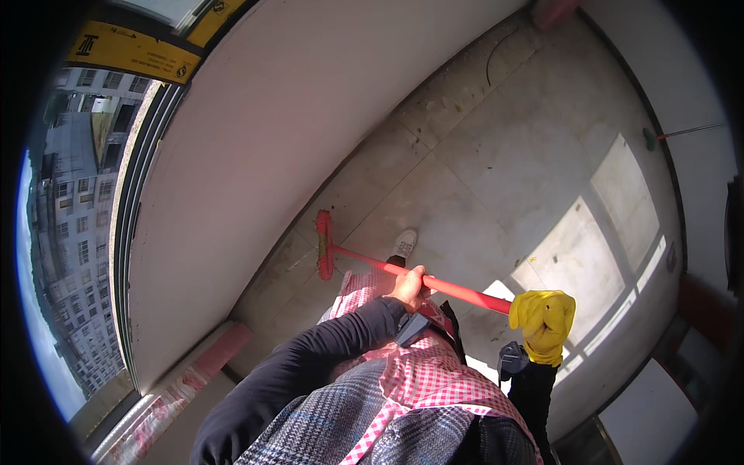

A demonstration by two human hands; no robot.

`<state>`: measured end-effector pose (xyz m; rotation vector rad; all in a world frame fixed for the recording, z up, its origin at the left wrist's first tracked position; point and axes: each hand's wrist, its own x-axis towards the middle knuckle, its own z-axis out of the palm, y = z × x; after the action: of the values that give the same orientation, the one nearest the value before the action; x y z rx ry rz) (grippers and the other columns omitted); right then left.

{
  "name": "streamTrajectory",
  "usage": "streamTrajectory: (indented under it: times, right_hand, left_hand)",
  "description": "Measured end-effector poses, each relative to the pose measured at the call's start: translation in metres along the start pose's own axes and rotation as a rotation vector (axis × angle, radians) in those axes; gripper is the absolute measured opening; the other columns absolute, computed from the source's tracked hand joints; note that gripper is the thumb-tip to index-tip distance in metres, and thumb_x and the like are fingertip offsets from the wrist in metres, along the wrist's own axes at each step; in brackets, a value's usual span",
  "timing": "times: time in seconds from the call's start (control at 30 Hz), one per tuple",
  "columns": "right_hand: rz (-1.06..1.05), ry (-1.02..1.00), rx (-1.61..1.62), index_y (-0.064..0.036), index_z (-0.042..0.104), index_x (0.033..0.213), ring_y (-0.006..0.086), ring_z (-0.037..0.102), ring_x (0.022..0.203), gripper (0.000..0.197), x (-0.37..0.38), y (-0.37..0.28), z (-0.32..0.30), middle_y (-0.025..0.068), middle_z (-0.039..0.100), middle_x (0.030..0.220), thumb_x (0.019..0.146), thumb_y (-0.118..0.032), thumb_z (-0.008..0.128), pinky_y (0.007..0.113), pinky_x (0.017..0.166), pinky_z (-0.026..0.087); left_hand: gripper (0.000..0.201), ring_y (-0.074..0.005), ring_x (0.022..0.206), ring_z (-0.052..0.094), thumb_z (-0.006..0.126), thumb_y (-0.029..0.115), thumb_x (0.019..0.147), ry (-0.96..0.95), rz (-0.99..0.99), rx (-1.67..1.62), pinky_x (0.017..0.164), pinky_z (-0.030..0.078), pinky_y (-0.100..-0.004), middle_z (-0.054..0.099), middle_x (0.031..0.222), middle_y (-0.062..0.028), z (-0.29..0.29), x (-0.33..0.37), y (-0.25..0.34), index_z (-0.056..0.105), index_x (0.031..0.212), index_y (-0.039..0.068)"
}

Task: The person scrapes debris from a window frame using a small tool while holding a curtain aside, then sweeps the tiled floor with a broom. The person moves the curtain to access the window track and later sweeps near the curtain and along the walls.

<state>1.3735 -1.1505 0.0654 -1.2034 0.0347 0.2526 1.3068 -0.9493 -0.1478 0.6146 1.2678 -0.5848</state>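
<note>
A broom with a red handle (466, 294) slants across in front of me. Its red bristled head (324, 245) is at the left, on the tiled floor near the foot of the wall. Bare and closed, my left hand (411, 289) wraps round the middle of the handle. My right hand (542, 324), in a yellow rubber glove, grips the handle's upper end at the right; the glove hides that end. Below the handle is my pink checked apron (434, 380), and just beyond it one shoe (405, 242) shows on the floor.
A pale wall (263, 116) with a window runs along the left. Dust and small bits of dirt dot the floor tiles (480, 170). Far off lies a thin dark cord (490, 62). A green-headed tool (651, 139) with a thin red handle leans at the right wall. A white board (649, 415) is at lower right.
</note>
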Motion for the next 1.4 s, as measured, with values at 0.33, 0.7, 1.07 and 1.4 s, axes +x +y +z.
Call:
streamTrajectory:
  times: [0.33, 0.7, 1.07, 1.4]
  right_hand:
    - [0.292, -0.158, 0.081, -0.0005, 0.054, 0.059, 0.0179, 0.055, 0.058, 0.046, 0.03, 0.103, 0.036, 0.0085, 0.057, 0.059, 0.098, -0.024, 0.055, 0.032, 0.06, 0.043]
    - [-0.291, -0.064, -0.07, -0.0055, 0.045, 0.042, 0.0175, 0.037, 0.035, 0.05, -0.016, -0.04, -0.006, 0.0052, 0.041, 0.04, 0.091, -0.009, 0.05, 0.034, 0.04, 0.041]
    - [-0.404, 0.049, -0.055, -0.0048, 0.04, 0.045, 0.0199, 0.037, 0.037, 0.049, 0.003, -0.006, -0.063, 0.0051, 0.038, 0.043, 0.094, -0.007, 0.047, 0.034, 0.044, 0.038]
    - [-0.441, 0.222, -0.174, -0.0046, 0.043, 0.042, 0.0204, 0.037, 0.035, 0.045, -0.076, -0.02, -0.099, 0.0059, 0.039, 0.04, 0.087, -0.007, 0.047, 0.035, 0.046, 0.042]
  left_hand:
    - [0.013, -0.0255, 0.077, 0.064, 0.054, 0.009, 0.091, 0.316, 0.114, -0.176, 0.072, 0.06, -0.0432, 0.059, 0.086, -0.014, -0.111, 0.054, 0.045, 0.053, 0.093, -0.004]
    - [0.016, -0.0265, 0.078, 0.069, 0.058, 0.013, 0.093, -0.299, 0.088, 0.088, 0.072, 0.062, -0.0382, 0.065, 0.087, -0.0148, 0.069, -0.013, 0.018, 0.057, 0.093, -0.003]
    - [0.012, -0.0228, 0.079, 0.065, 0.054, 0.011, 0.093, -0.2, 0.21, 0.15, 0.074, 0.061, -0.0406, 0.061, 0.086, -0.011, 0.123, 0.049, 0.027, 0.056, 0.09, -0.001]
    - [0.013, -0.0271, 0.077, 0.069, 0.057, 0.009, 0.091, -0.349, 0.22, 0.395, 0.077, 0.062, -0.0433, 0.064, 0.085, -0.0136, 0.178, 0.052, -0.023, 0.058, 0.089, -0.003]
